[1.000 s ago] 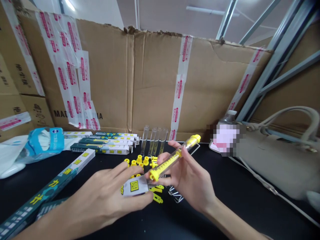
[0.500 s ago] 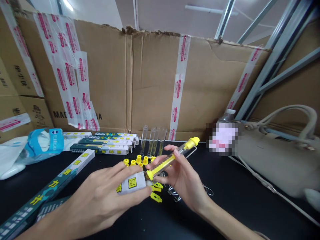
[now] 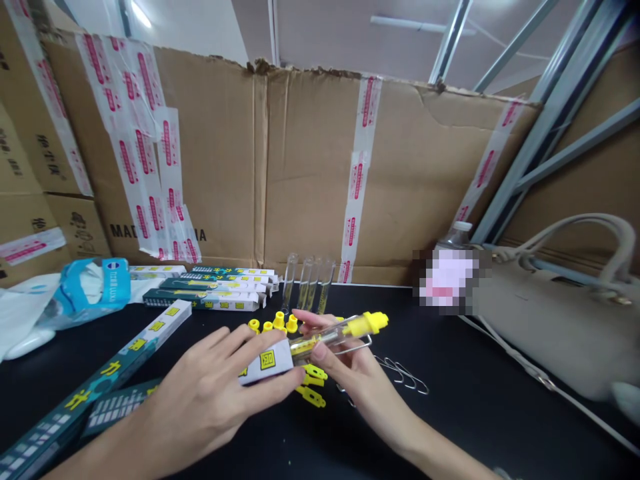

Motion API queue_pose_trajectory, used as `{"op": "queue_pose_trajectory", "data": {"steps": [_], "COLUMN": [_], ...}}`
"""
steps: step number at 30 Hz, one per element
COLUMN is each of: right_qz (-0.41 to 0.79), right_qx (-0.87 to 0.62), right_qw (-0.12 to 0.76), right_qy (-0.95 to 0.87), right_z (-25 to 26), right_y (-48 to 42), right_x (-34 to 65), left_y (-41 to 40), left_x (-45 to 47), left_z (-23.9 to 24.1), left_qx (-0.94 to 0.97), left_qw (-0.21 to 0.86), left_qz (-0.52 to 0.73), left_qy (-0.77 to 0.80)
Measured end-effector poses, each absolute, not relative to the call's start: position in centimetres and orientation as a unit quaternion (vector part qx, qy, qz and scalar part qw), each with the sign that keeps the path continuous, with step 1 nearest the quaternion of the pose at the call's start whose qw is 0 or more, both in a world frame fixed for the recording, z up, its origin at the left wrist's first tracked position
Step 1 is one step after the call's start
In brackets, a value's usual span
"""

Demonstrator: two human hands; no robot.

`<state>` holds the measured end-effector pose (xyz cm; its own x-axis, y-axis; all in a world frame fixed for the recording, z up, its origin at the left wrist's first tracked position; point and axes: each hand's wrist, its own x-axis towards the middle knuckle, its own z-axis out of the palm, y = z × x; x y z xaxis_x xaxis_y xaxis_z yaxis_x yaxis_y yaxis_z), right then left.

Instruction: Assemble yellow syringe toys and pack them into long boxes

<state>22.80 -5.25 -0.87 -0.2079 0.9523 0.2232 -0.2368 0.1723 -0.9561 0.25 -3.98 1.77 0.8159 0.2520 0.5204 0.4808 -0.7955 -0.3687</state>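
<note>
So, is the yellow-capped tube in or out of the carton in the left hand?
Apparently partly in: the clear tube runs into the end of the carton, while the yellow cap sticks out.

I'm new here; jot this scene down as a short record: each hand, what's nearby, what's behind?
Left hand: holding a printed box
Right hand: holding a yellow-capped tube, its other end seemingly in the box's mouth
Nearby: yellow parts, wire hooks
Behind: clear tubes, cardboard
Far right: handbag
</note>
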Motion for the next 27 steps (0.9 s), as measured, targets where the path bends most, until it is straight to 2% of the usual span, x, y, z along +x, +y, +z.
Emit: {"op": "queue_pose_trajectory", "data": {"steps": [7, 15, 27], "right_qz": [0.561, 0.61, 0.512], "right_qx": [-0.372, -0.288, -0.336], "right_qw": [0.558, 0.582, 0.569], "right_qy": [-0.486, -0.454, -0.549], "right_z": [-0.2, -0.5, -1.1], "right_y": [-5.0, -5.6, -5.7], "right_x": [22.8, 22.7, 22.9], "left_y": [-4.0, -3.9, -4.0], "left_x": [0.5, 0.5, 0.5], "left_z": [0.0, -0.4, -0.3], "left_qx": [-0.911, -0.898, -0.907], "left_qw": [0.266, 0.259, 0.223], "left_qz": [-0.228, -0.243, -0.253], "left_qy": [-0.22, -0.26, -0.253]}}
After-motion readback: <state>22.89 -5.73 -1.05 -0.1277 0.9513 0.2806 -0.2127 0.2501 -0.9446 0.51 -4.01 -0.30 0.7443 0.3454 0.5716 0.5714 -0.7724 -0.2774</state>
